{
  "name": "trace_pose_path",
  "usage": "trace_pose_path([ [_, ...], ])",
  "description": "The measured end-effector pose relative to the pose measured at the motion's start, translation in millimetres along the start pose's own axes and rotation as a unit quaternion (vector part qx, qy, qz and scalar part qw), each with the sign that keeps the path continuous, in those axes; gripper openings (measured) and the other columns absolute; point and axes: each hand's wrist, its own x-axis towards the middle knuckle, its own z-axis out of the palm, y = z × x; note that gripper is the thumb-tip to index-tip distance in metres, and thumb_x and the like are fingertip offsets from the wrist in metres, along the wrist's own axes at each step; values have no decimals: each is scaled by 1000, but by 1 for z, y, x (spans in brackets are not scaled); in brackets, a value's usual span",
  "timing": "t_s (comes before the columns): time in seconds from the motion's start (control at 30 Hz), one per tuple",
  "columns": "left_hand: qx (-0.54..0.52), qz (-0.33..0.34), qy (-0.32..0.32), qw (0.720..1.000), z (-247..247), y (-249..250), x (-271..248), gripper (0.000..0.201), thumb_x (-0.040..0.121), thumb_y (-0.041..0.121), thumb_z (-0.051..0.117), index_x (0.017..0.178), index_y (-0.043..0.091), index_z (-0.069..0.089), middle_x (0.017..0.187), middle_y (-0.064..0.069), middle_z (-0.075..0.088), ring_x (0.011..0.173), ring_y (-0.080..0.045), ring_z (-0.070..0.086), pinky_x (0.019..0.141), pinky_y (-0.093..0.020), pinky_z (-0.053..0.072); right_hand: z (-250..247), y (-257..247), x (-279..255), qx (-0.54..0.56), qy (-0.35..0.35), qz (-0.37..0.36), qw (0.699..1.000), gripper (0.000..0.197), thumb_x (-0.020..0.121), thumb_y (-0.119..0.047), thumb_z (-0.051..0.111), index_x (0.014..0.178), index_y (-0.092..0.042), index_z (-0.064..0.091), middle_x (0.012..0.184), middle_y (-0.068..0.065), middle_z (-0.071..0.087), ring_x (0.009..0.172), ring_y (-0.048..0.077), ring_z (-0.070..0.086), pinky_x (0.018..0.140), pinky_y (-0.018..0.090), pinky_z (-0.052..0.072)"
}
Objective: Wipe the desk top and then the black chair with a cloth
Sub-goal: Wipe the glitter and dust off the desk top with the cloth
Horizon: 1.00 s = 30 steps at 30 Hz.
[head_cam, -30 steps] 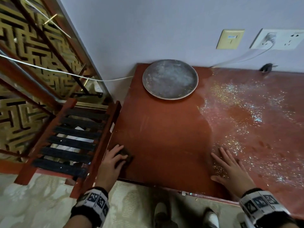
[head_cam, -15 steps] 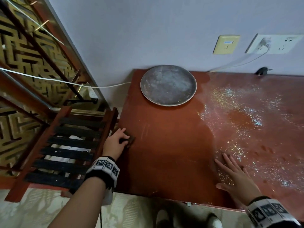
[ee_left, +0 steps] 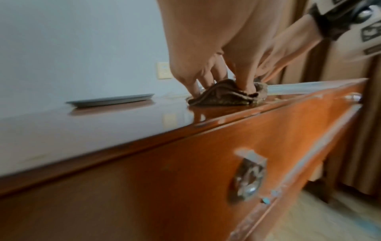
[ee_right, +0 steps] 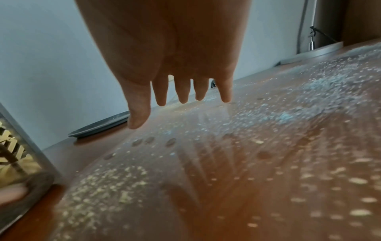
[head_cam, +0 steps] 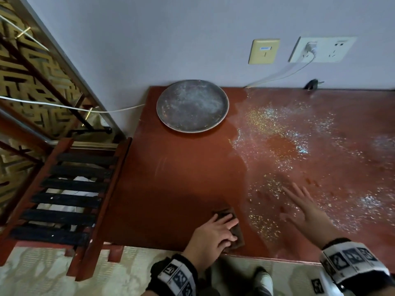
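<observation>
Cloth point(head_cam: 232, 228), brown and bunched, lies on the red-brown tabletop point(head_cam: 177, 189) just inside its front edge, pressed down by the left hand point(head_cam: 213, 236); in the left wrist view the fingers point(ee_left: 246, 81) curl into its folds and pinch it. The right hand point(head_cam: 303, 210) is spread flat with straight fingers over the glitter-strewn part of the tabletop; whether it touches the surface or floats just above it is hard to judge, though the right wrist view shows its fingertips point(ee_right: 182, 96) clear of the wood. It holds nothing. A curved border runs between the clean dark area on the left and the speckled area point(head_cam: 299, 146) on the right, and the cloth sits right at that border. Behind, a round grey plate point(head_cam: 192, 105) stands at the back left corner, near the wall point(head_cam: 171, 39). Open wood lies between plate and cloth. Beside the tabletop's left edge stands a slatted red and black rack point(head_cam: 68, 195). White cable point(head_cam: 284, 73) runs from a wall socket point(head_cam: 320, 49) down to the back edge.
</observation>
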Motion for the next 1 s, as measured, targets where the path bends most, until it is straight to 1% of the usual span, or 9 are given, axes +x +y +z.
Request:
trace_pose_path([
  [0.07, 4, 31, -26, 999, 24, 18, 14, 23, 94, 17, 50, 106, 14, 69, 146, 9, 40, 139, 1, 19, 116, -27, 2, 0, 17, -5, -13, -17, -6, 1000, 83, 81, -33, 68, 137, -40, 7, 149, -16, 0, 139, 6, -5, 114, 47, 18],
  [0.2, 17, 64, -25, 997, 76, 58, 35, 19, 88, 22, 53, 94, 21, 71, 135, 4, 55, 133, -8, 40, 110, -46, 30, 6, 43, -14, -16, -56, -38, 998, 74, 85, -34, 64, 136, -44, 11, 150, -17, -5, 141, 6, -9, 116, 38, 12],
  [0.3, 49, 18, 43, 998, 76, 62, 61, 15, 82, 21, 60, 91, 25, 71, 130, 6, 59, 127, -7, 46, 105, -47, 36, 4, 61, -15, -22, -77, -61, 995, 70, 87, -33, 63, 141, -37, 17, 150, -15, -5, 144, 8, -5, 116, 29, 10],
  [0.43, 8, -182, 195, 964, 53, 50, 70, 27, 77, 5, 71, 99, 19, 69, 131, 21, 47, 127, 13, 31, 113, -25, 25, 0, 72, -15, -48, -56, -120, 990, 59, 91, -25, 59, 143, -24, 31, 149, -11, 4, 144, 15, 7, 114, 26, 12],
  [0.57, -40, -259, 171, 950, 77, 97, 70, 55, 77, 17, 74, 127, 28, 53, 130, 27, 43, 123, 8, 41, 100, -1, 24, 19, 46, -23, -41, -13, -255, 966, 48, 71, -19, 66, 119, -16, 64, 133, -5, 54, 125, 13, 47, 95, 15, 39],
  [0.67, -87, -275, 165, 943, 76, 104, 67, 72, 75, 20, 74, 133, 40, 37, 130, 22, 48, 120, 5, 45, 99, -4, 31, 34, 25, -31, -98, -59, -296, 948, 57, 52, -29, 88, 106, -25, 71, 121, -8, 63, 110, 7, 61, 81, 10, 46],
  [0.8, 26, -252, 88, 963, 32, 81, 45, 86, 76, 17, 74, 135, 49, 20, 144, 27, 19, 136, 7, 17, 111, -9, 15, 39, 14, -28, -136, -58, -274, 950, 66, 34, -30, 94, 98, -25, 75, 112, -5, 69, 102, 11, 66, 58, 12, 53],
  [0.9, 121, -296, 52, 946, 1, 60, 34, 87, 78, 29, 74, 146, 35, 20, 149, 23, -6, 138, 3, -7, 115, -19, 6, 34, 7, -24, -181, -28, -325, 928, 30, 64, -17, 66, 92, -24, 77, 106, -1, 71, 103, 18, 65, 62, 21, 55],
  [1.0, 159, -327, -4, 931, -15, 48, 38, 95, 80, 36, 70, 150, 32, 5, 150, 16, -21, 134, 1, -20, 115, -27, -3, 24, 3, -3, -208, -36, -298, 931, 40, 67, -11, 52, 95, -26, 76, 106, -1, 71, 95, 16, 69, 56, 20, 54],
])
